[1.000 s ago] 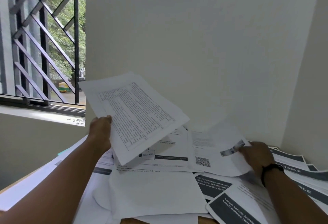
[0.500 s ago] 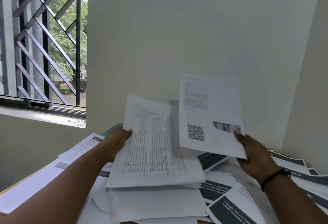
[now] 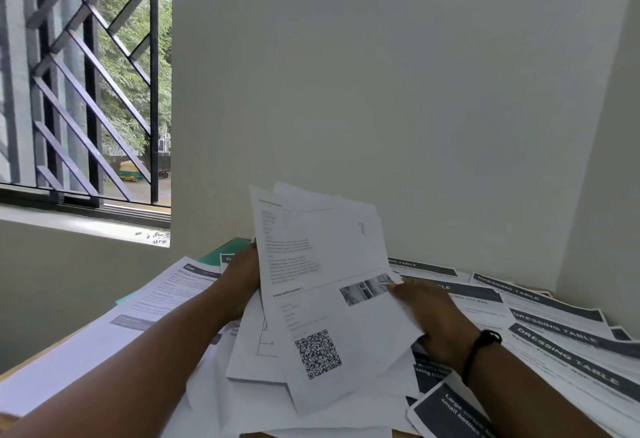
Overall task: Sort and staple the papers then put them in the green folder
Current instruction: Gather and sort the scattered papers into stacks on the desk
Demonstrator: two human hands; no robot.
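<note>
1. A person's left hand [image 3: 242, 274] grips a raised sheaf of papers [image 3: 322, 250] by its left edge, while the right hand [image 3: 429, 319] pinches the front sheet with the QR code [image 3: 318, 352] at its right edge.
2. The sheaf's long axis runs near upright, tilted away from the viewer. It sits between both hands, and the front sheet appears to be going onto the stack.
3. The green folder [image 3: 228, 248] lies on the desk [image 3: 41, 358] just behind the left hand, mostly buried; that hand is nearer it.
4. Count: one folder; at least three sheets held; loose "DRESSING TABLE" sheets [image 3: 554, 326] at right, too overlapped to number. No stapler shows.
</note>
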